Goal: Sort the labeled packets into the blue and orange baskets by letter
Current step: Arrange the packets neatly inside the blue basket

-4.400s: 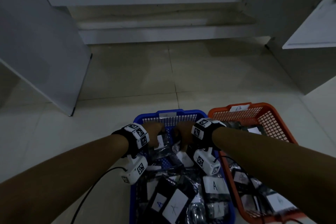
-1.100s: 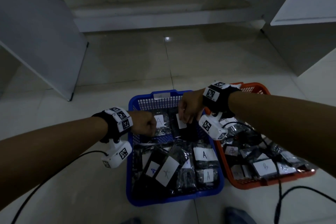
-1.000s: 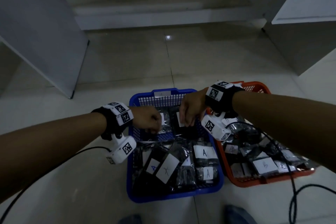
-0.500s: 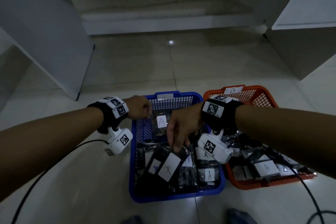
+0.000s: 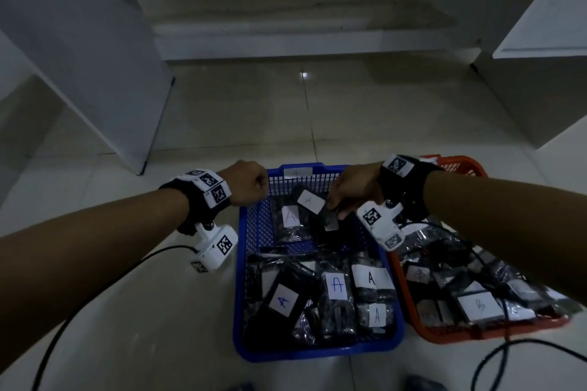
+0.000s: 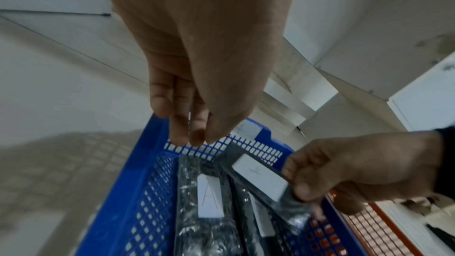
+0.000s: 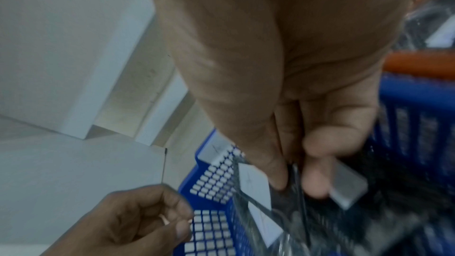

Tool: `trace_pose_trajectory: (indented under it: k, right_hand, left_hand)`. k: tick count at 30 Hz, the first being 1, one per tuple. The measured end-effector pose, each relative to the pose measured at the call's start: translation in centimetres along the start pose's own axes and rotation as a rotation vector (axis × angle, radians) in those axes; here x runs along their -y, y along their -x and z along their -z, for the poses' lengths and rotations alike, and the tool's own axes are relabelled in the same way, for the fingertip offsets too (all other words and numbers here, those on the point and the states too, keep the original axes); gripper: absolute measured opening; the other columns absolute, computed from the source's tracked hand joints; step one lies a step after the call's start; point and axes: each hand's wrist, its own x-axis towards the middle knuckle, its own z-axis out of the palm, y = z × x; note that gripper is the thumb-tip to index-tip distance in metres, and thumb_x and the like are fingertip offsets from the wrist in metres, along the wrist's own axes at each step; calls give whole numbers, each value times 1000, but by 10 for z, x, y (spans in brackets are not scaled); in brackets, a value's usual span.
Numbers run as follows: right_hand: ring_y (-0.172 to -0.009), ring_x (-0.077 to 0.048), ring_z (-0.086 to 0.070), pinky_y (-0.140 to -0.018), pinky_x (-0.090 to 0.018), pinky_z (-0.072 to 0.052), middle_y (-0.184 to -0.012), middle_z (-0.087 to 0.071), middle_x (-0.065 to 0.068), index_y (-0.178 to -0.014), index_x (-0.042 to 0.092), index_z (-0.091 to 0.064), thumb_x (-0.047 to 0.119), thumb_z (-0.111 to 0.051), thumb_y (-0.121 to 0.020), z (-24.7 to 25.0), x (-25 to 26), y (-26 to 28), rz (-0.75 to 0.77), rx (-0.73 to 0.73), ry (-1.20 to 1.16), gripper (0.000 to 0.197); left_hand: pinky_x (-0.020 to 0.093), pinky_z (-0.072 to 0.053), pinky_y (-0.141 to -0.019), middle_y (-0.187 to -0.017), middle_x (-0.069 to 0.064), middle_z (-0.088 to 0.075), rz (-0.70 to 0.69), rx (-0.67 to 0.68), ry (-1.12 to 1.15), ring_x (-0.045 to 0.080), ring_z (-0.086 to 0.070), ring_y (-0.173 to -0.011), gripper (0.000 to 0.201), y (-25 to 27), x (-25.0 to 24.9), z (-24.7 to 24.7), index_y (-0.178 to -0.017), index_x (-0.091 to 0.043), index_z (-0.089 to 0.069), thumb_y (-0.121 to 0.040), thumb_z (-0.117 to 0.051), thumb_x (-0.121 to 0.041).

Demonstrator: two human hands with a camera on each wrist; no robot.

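The blue basket [image 5: 241, 263] holds several dark packets with white labels marked A [image 5: 338, 286]. Beside it on the right, the orange basket [image 5: 460, 338] holds packets marked B [image 5: 479, 303]. My right hand [image 5: 333, 208] hovers over the far end of the blue basket and pinches a dark labeled packet [image 5: 309, 200] between thumb and fingers, tilted; its letter is too faint to read. The same packet [image 6: 258, 176] shows in the left wrist view. My left hand [image 5: 254, 184] is curled in a fist at the basket's far left corner and holds nothing.
A white cabinet panel [image 5: 95, 57] stands at the left and another cabinet [image 5: 540, 41] at the right. A low step [image 5: 301, 41] runs along the back. Black cables [image 5: 63, 327] trail over the tiled floor on both sides. Shoe tips [image 5: 422, 382] show at the bottom edge.
My right hand reached down to the pile in the middle of the blue basket, took a packet and lifted it towards the far end. The left hand stayed at the far left corner.
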Motion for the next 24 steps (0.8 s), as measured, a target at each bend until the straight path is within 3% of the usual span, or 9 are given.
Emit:
trace_pose_trajectory:
  k: [2,5,8,12,14,17,21,22,24]
  right_hand:
    - [-100,-30,-72,-92,-42,-58,-94,-78,-9,-98,2,-77,21,-77,-84,-8,-4,-17,-11,-26,35,24]
    - [-80,-18,-70,-63,-21,-58,-90,-71,-7,-99,4,-70,12,-69,-90,-24,-1,-35,-39,82,2,12]
    - [-94,-18,-65,-62,-18,-52,-101,-68,-7,-95,8,-64,12,-54,-102,-42,12,-42,-110,276,-26,13]
    - [-122,-27,-60,-75,-22,-54,-102,-71,-6,-116,1,-66,16,-58,-100,-59,29,-59,-64,322,-118,23]
    - [-120,-26,-60,-89,-27,-55,-92,-73,-5,-98,4,-69,18,-62,-98,-68,37,-66,-74,345,-169,16]
    - [-118,-26,-61,-111,-36,-43,-103,-74,-7,-93,5,-69,20,-64,-97,-80,43,-75,-124,326,-161,16]
    - [-110,-28,-67,-102,-37,-50,-115,-73,-15,-87,13,-76,21,-72,-92,-89,39,-94,-58,244,-37,9]
    - [-102,-27,-72,-97,-39,-55,-103,-76,-13,-80,15,-78,20,-74,-91,-91,37,-97,-46,218,-51,13]
    - [-73,-18,-76,-67,-29,-62,-76,-77,-7,-69,11,-76,19,-73,-92,-93,38,-97,-32,137,-102,24]
  left_hand:
    - [30,-54,-75,-92,4,-69,-7,40,-19,15,-63,-77,12,-1,-3,-4,-92,-9,-70,-90,-58,-11]
    - [29,-46,-79,-92,-5,-67,-6,29,-139,14,-60,-83,8,-3,-2,-8,-89,-24,-65,-88,-59,-18]
    - [29,-36,-79,-86,-10,-58,-8,-48,-240,15,-55,-84,13,-3,4,-8,-85,-30,-57,-85,-61,-18]
    - [32,-43,-76,-104,2,-64,22,-50,-202,25,-55,-103,20,-4,18,-12,-99,-22,-67,-82,-65,-11]
    - [34,-43,-77,-108,5,-60,33,-65,-181,28,-48,-108,22,-3,25,-18,-100,-21,-66,-83,-64,-8]
    - [37,-46,-81,-111,6,-55,24,-73,-139,29,-43,-111,23,-3,30,-22,-102,-20,-65,-85,-61,-4]
    - [39,-47,-81,-111,5,-54,5,-90,-121,28,-44,-111,20,0,33,-24,-102,-19,-66,-86,-63,-7]
    - [39,-47,-81,-111,4,-54,1,-91,-120,27,-44,-111,20,0,33,-24,-102,-19,-66,-86,-63,-7]
    - [39,-48,-81,-112,3,-55,-5,-89,-122,27,-45,-111,19,1,34,-25,-103,-19,-66,-86,-64,-9]
